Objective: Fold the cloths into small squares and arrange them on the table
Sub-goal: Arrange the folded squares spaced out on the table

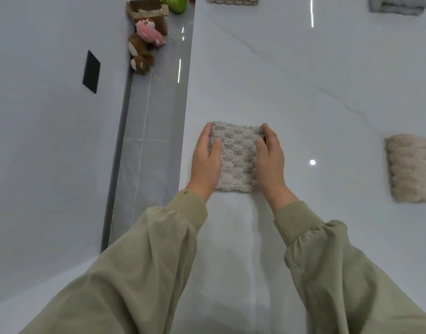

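A grey, bumpy cloth (pixel 236 156), folded into a small square, lies on the white marble table (pixel 303 80) near its left edge. My left hand (pixel 206 160) rests on the cloth's left side with straight fingers, thumb on top. My right hand (pixel 269 157) lies on its right side the same way, fingertips at the far corner. A folded beige cloth (pixel 412 168) sits at the right edge of the view. Another beige folded cloth (pixel 233 0) and a grey-blue folded cloth (pixel 399 4) lie at the table's far end, partly cut off.
The table's left edge drops to a grey tiled floor (pixel 149 141). On the floor against the wall sit a cardboard box (pixel 146 10), a pink plush toy (pixel 149 32), a brown plush toy (pixel 139 54) and a green plush toy (pixel 175 2). A black plate (pixel 91 71) is on the wall.
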Demonstrator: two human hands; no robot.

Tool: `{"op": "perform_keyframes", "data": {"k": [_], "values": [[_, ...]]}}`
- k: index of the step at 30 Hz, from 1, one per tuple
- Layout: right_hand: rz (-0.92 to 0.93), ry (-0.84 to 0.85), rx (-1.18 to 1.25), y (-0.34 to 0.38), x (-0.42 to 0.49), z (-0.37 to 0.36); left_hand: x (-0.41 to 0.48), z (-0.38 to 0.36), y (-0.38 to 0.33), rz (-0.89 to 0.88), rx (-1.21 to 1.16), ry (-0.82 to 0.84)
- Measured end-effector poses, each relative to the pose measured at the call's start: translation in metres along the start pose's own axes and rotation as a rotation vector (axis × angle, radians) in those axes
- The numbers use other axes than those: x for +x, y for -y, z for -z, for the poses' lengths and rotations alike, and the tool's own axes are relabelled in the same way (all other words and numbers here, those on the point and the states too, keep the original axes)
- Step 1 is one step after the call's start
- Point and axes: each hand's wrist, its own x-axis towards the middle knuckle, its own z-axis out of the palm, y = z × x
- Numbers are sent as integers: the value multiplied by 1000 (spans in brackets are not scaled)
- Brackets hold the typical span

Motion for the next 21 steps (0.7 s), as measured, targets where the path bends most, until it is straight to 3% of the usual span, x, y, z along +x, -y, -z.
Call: {"op": "perform_keyframes", "data": {"k": [13,17,21], "values": [[-21,-79,-11,-2,-5,6,-9,4,7,-105,171,42],[-1,-104,-88,4,-21,9,-13,26,5,-325,561,122],[96,-167,-317,11,-54,-5,-15,48,0,-622,919,286]]}}
